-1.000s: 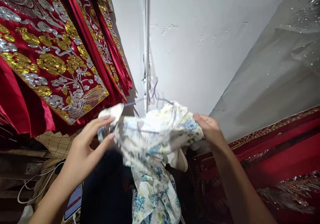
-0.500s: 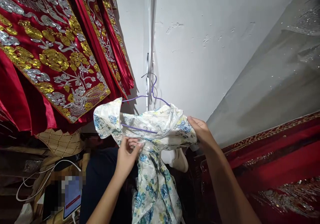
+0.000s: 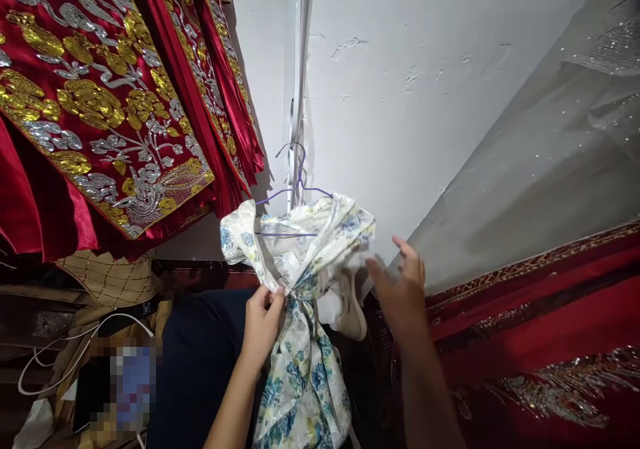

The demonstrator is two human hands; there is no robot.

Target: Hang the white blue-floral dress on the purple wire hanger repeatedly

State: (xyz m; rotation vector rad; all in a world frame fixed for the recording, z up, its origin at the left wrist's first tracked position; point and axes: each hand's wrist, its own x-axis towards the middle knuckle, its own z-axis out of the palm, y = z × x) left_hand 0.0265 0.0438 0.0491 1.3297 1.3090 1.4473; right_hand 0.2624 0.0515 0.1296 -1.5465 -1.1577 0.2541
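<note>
A white dress (image 3: 305, 369) with blue and yellow flowers hangs on a purple wire hanger (image 3: 301, 183), its skirt trailing down toward my lap. My left hand (image 3: 263, 319) pinches the gathered fabric at the front of the neckline, which is drawn down into a V. Off to the right of the dress, my right hand (image 3: 403, 285) is apart from it, thumb and fingers spread with nothing between them. That hand is partly smeared by motion. The hanger's hook stands in front of a white vertical strip on the wall.
Red garments (image 3: 135, 122) with gold and silver sequins hang at the left. Silvery sheer fabric (image 3: 540, 149) and red embroidered cloth (image 3: 540, 315) line the right side. A white shoe (image 3: 350, 312) shows behind the dress. At the lower left lie a white cable (image 3: 37, 389) and a blurred-out device.
My right hand has let go of the dress's right sleeve and opened beside it. My left hand has pulled the neckline down into a V, and the left sleeve has shifted right.
</note>
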